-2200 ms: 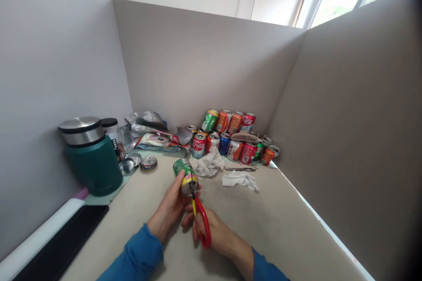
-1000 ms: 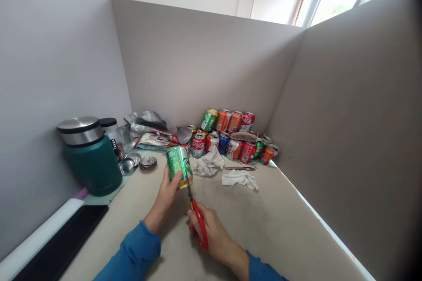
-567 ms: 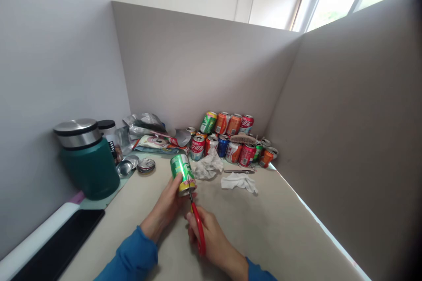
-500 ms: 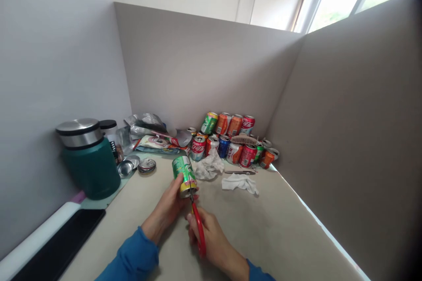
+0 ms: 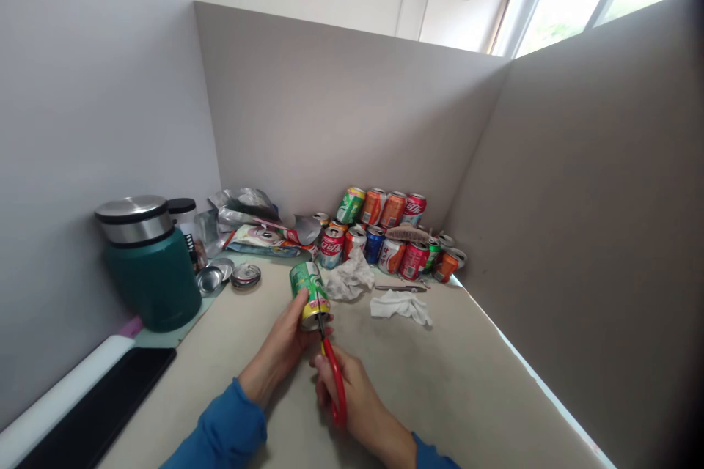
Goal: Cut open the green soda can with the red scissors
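A green and yellow drink can (image 5: 309,286) is held tilted above the table by my left hand (image 5: 290,326), its thumb on the near side and its fingers around the lower end. That lower end faces me. My right hand (image 5: 352,388) grips scissors (image 5: 337,381) by their red handles. The dark blades reach the can's lower end, and one blade lies along its printed side. Where the other blade sits is hidden. Just beyond the can lies a crumpled white tissue (image 5: 350,277).
Stacked drink cans (image 5: 385,243) stand against the back panel. Cut lids (image 5: 246,276) and a teal jar (image 5: 151,275) are at left, with a black tablet-like slab (image 5: 96,410) nearer. Beyond a flat tissue (image 5: 400,306) lies a thin pen-like tool (image 5: 400,288). Panels enclose the table (image 5: 440,388).
The can, scissors and both hands appear very slightly further right, along with a small shift of the whole view. Both hands keep their hold.
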Action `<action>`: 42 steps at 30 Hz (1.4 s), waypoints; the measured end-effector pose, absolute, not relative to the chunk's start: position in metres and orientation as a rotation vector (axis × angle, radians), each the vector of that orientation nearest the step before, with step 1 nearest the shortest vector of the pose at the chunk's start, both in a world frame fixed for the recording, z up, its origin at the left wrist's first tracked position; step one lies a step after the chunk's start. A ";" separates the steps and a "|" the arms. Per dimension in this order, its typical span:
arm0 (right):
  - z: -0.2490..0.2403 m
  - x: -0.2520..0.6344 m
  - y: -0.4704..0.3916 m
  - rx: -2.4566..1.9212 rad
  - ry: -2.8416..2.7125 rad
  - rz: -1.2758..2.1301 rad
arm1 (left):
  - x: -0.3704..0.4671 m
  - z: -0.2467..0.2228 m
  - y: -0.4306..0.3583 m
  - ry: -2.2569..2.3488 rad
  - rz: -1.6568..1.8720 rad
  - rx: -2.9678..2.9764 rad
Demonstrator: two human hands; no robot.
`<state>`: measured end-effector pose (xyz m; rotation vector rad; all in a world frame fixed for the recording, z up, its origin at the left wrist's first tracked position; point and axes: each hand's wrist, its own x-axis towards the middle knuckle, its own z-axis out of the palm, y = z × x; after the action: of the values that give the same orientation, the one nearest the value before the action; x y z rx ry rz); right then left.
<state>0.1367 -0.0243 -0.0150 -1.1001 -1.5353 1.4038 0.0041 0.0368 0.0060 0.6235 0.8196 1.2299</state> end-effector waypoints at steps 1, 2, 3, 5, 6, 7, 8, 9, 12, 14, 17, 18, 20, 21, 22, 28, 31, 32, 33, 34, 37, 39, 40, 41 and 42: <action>-0.015 0.136 -0.025 -1.103 -1.527 1.414 | 0.003 0.006 0.038 0.827 1.250 0.637; -0.014 0.136 -0.025 -1.106 -1.519 1.428 | 0.002 0.006 0.038 0.832 1.273 0.653; -0.014 0.135 -0.025 -1.112 -1.510 1.446 | 0.001 0.006 0.039 0.836 1.301 0.672; -0.014 0.134 -0.025 -1.125 -1.496 1.481 | -0.001 0.006 0.040 0.840 1.354 0.708; -0.013 0.134 -0.025 -1.126 -1.494 1.488 | -0.002 0.007 0.040 0.839 1.374 0.721; -0.013 0.134 -0.025 -1.122 -1.496 1.487 | -0.003 0.007 0.040 0.836 1.386 0.730; -0.013 0.134 -0.026 -1.114 -1.502 1.479 | -0.003 0.006 0.041 0.833 1.393 0.736; -0.013 0.135 -0.026 -1.106 -1.509 1.468 | -0.004 0.006 0.041 0.830 1.397 0.739; -0.014 0.135 -0.026 -1.108 -1.512 1.455 | -0.004 0.004 0.041 0.832 1.377 0.723; -0.014 0.134 -0.025 -1.125 -1.486 1.474 | -0.002 0.005 0.039 0.843 1.321 0.691; -0.012 0.132 -0.025 -1.110 -1.463 1.465 | 0.003 0.011 0.033 0.807 1.190 0.607; -0.012 0.132 -0.025 -1.095 -1.467 1.447 | 0.005 0.014 0.030 0.787 1.150 0.572; -0.010 0.133 -0.025 -1.076 -1.481 1.415 | 0.008 0.019 0.027 0.764 1.100 0.509; -0.009 0.133 -0.025 -1.075 -1.484 1.408 | 0.009 0.020 0.026 0.765 1.094 0.490; -0.009 0.133 -0.026 -1.080 -1.489 1.406 | 0.010 0.020 0.026 0.771 1.099 0.484; -0.009 0.133 -0.027 -1.153 -1.464 1.485 | 0.003 0.008 0.038 0.833 1.285 0.617; -0.011 0.131 -0.028 -1.151 -1.432 1.583 | -0.002 0.005 0.042 0.886 1.413 0.710; -0.012 0.131 -0.028 -1.150 -1.424 1.601 | -0.003 0.005 0.043 0.893 1.433 0.727; -0.013 0.131 -0.027 -1.150 -1.415 1.610 | -0.004 0.006 0.042 0.896 1.441 0.736; -0.015 0.130 -0.027 -1.153 -1.407 1.612 | -0.004 0.006 0.042 0.897 1.438 0.737; -0.018 0.130 -0.026 -1.146 -1.407 1.575 | -0.001 0.008 0.038 0.868 1.344 0.696; -0.018 0.130 -0.026 -1.126 -1.418 1.516 | 0.003 0.010 0.035 0.815 1.226 0.624; -0.018 0.130 -0.026 -1.116 -1.422 1.490 | 0.005 0.011 0.034 0.791 1.177 0.581; -0.017 0.130 -0.026 -1.108 -1.427 1.469 | 0.007 0.011 0.032 0.773 1.142 0.542; -0.016 0.131 -0.027 -1.102 -1.433 1.455 | 0.008 0.012 0.032 0.764 1.125 0.511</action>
<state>0.1306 -0.0266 -0.0160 -1.1021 -1.4325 1.4553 0.0082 0.0316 0.0117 0.5109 0.7638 1.1250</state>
